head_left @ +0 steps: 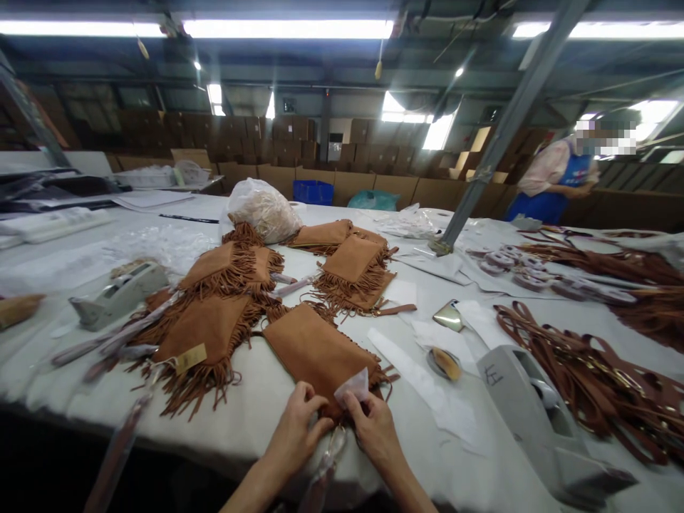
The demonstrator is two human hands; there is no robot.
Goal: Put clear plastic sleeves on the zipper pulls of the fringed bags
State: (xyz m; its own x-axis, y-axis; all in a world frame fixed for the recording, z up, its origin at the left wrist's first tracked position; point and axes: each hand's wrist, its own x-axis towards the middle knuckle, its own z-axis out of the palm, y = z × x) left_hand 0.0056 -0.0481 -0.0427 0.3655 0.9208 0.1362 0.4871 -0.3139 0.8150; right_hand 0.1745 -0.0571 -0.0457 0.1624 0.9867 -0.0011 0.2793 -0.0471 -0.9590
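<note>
Fringed bag: a flat brown bag (318, 349) lies on the white-covered table (427, 442), at the near edge, in the middle, its near corner between the person's two hands.
Left hand: the left hand (299, 420) rests at the bag's near edge, fingers curled and thumb reaching toward the corner; whether they pinch anything cannot be told.
Right hand: the right hand (374, 420) pinches a thin, whitish slip (353, 386) between thumb and finger, over the bag's near right corner.
Wrapped strap: a strap in clear film (328, 456) hangs off the near edge between the wrists, just below the corner.
Feel of the bag: it looks light, soft and suede-like, likely to bend rather than break; the fringe could snag or tangle.
Where to hold: the plain body or a firm corner seems best, clear of the loose strands; the slip looks flimsy and easily creased, so a light fingertip pinch suits it.
Left side: another fringed bag (206, 331) with a yellowish tag (190, 358).
Right side: a grey tape dispenser (539, 420), near a heap of brown straps (577, 363).
Far right: a co-worker in a blue apron (580, 169) stands beyond the table.
</note>
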